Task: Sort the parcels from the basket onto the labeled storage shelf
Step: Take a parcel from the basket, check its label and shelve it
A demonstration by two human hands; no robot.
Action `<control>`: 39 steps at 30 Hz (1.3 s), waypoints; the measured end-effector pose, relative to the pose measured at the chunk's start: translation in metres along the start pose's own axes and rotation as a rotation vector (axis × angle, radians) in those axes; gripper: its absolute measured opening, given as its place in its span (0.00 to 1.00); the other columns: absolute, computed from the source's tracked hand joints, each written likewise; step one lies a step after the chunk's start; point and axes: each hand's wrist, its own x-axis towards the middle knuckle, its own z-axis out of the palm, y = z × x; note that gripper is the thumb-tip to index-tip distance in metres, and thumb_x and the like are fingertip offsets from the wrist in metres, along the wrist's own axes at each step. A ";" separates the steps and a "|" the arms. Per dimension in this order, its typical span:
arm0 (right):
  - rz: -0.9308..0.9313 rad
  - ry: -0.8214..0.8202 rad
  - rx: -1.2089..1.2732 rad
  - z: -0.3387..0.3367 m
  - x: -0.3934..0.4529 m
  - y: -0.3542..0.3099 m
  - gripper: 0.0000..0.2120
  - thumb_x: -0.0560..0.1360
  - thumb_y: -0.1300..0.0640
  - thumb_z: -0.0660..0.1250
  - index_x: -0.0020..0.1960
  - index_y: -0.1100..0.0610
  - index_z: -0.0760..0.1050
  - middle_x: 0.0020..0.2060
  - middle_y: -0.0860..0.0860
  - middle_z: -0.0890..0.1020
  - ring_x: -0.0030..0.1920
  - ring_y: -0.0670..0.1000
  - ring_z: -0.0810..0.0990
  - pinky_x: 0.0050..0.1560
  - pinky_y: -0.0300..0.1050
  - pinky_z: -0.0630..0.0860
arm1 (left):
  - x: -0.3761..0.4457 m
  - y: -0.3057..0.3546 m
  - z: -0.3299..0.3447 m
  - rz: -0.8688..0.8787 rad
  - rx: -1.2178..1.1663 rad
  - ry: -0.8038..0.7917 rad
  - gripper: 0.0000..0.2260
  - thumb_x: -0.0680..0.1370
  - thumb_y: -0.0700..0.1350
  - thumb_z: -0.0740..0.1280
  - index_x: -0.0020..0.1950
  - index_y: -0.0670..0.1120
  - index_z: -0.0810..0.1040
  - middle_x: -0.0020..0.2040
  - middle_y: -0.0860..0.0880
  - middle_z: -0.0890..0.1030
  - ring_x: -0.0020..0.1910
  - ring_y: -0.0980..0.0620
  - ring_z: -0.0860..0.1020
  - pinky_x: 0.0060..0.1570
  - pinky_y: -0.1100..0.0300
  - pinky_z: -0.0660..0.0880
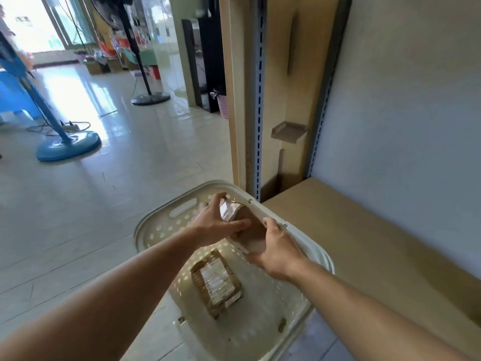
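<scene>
1. Cardboard box [247,225] is up over the far right side of the basket [166,222], both hands clamped on it: left hand [216,225] on its left, right hand [278,251] at its near end.
2. Second parcel [217,282] lies flat inside the basket.
3. Shelf [364,243] sits just right of it.

Arms: two seen, both bare up to the frame edge
Sleeves: none seen
Left hand [216,225]: nothing worn
Right hand [277,248]: nothing worn, wrist bare too
</scene>
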 end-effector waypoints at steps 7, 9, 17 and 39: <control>-0.126 0.185 0.221 -0.049 -0.123 -0.001 0.24 0.76 0.43 0.70 0.69 0.47 0.69 0.61 0.50 0.74 0.59 0.50 0.76 0.58 0.43 0.74 | -0.148 0.048 -0.046 0.248 -0.262 0.155 0.35 0.57 0.71 0.73 0.63 0.71 0.67 0.67 0.52 0.74 0.65 0.45 0.74 0.58 0.50 0.79; -0.118 0.220 0.471 -0.060 -0.154 -0.002 0.09 0.80 0.46 0.66 0.59 0.44 0.73 0.57 0.47 0.77 0.55 0.44 0.77 0.56 0.41 0.76 | -0.184 0.062 -0.046 0.304 -0.364 0.159 0.28 0.59 0.66 0.72 0.58 0.67 0.71 0.58 0.55 0.77 0.56 0.49 0.79 0.42 0.60 0.82; 0.094 0.340 1.104 -0.098 -0.229 0.020 0.14 0.80 0.55 0.69 0.64 0.52 0.74 0.58 0.55 0.80 0.56 0.54 0.80 0.55 0.52 0.80 | -0.246 0.086 -0.026 0.454 -0.438 0.089 0.36 0.59 0.56 0.79 0.65 0.60 0.72 0.57 0.64 0.80 0.57 0.61 0.80 0.53 0.58 0.80; 0.314 0.958 1.189 -0.179 -0.420 0.182 0.13 0.76 0.55 0.72 0.60 0.51 0.79 0.52 0.51 0.88 0.55 0.56 0.84 0.58 0.61 0.80 | -0.243 0.260 0.164 0.774 -0.345 -0.731 0.57 0.64 0.43 0.84 0.79 0.67 0.50 0.72 0.61 0.72 0.62 0.56 0.82 0.55 0.61 0.80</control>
